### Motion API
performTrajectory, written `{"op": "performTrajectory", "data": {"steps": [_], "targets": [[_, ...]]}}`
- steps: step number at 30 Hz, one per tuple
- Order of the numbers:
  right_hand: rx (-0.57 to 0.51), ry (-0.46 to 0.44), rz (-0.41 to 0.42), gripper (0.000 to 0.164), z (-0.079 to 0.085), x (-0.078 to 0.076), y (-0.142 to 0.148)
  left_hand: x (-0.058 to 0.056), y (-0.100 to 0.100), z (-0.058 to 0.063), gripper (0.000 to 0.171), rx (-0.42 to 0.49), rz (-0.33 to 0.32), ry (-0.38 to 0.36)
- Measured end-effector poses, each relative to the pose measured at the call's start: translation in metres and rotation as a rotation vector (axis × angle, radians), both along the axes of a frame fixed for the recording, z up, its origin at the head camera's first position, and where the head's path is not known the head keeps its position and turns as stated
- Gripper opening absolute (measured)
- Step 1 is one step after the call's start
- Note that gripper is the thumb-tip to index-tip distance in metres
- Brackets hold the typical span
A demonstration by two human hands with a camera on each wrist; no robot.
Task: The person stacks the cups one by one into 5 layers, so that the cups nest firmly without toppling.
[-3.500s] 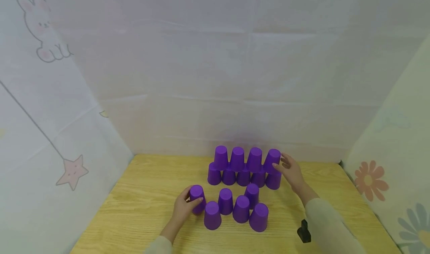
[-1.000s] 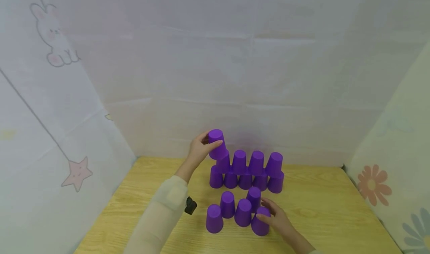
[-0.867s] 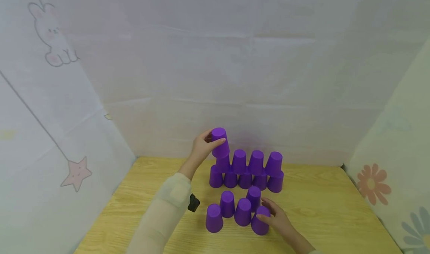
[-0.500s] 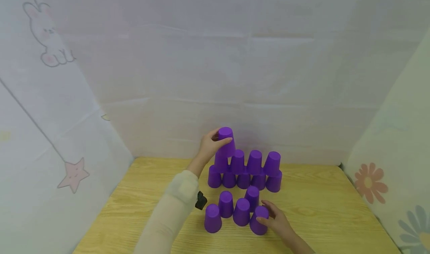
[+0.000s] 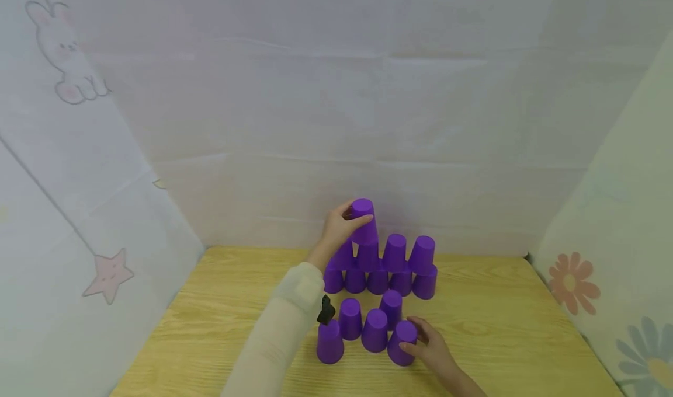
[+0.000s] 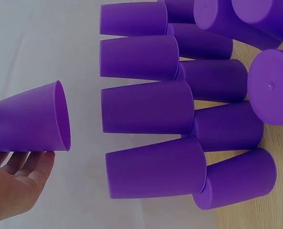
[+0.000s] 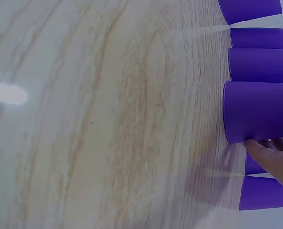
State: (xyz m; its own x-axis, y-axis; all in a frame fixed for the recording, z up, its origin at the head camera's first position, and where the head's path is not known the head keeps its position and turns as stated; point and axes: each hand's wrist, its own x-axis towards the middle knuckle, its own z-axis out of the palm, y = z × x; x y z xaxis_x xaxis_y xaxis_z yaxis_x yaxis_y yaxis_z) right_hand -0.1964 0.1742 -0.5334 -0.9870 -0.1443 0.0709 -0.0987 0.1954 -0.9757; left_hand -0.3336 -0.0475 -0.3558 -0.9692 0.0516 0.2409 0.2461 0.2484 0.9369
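My left hand (image 5: 338,229) grips an upside-down purple plastic cup (image 5: 364,225) between thumb and fingers. In the left wrist view this held cup (image 6: 31,119) hangs apart from the second-row cup (image 6: 153,169) nearest it. Two rows of upside-down purple cups stand at the back, the upper row resting on the bottom row (image 5: 377,282); my left hand and sleeve partly cover their left end. Nearer the front, my right hand (image 5: 432,350) holds the rightmost loose cup (image 5: 401,345) on the table, thumb in front and fingers behind it. The thumb (image 7: 263,155) touches that cup's side in the right wrist view.
Several other loose purple cups, such as the front left one (image 5: 329,344), stand upside down on the wooden table (image 5: 221,303). A black device (image 5: 326,310) sits by the left sleeve. A white cloth wall (image 5: 284,122) hangs right behind the stack.
My left hand has taken a cup from the front left up over the stack, lately moving it rightward. The right hand has left the second row's right cup for the front right loose cup.
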Motion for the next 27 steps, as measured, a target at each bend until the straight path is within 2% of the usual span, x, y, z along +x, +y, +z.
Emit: {"op": "performTrajectory", "data": {"steps": [7, 13, 19, 23, 27], "targets": [[-0.025, 0.027, -0.034, 0.054, -0.006, 0.003, -0.001, -0.008, 0.011, -0.006, 0.053, -0.003, -0.056, 0.023], [-0.079, -0.009, -0.046, 0.056, -0.01, 0.005, -0.002, -0.01, 0.022, -0.006, 0.044, -0.052, -0.092, 0.06], [-0.111, -0.007, -0.063, 0.056, -0.011, 0.007, -0.005, -0.014, 0.029, -0.008, 0.043, -0.037, -0.083, 0.038], [-0.094, 0.01, -0.052, 0.057, -0.011, 0.008, -0.008, -0.015, 0.03, -0.012, 0.043, -0.01, -0.068, 0.035], [-0.083, 0.013, -0.041, 0.058, -0.008, 0.01, -0.011, -0.014, 0.031, -0.016, 0.041, -0.026, -0.054, 0.038]]}}
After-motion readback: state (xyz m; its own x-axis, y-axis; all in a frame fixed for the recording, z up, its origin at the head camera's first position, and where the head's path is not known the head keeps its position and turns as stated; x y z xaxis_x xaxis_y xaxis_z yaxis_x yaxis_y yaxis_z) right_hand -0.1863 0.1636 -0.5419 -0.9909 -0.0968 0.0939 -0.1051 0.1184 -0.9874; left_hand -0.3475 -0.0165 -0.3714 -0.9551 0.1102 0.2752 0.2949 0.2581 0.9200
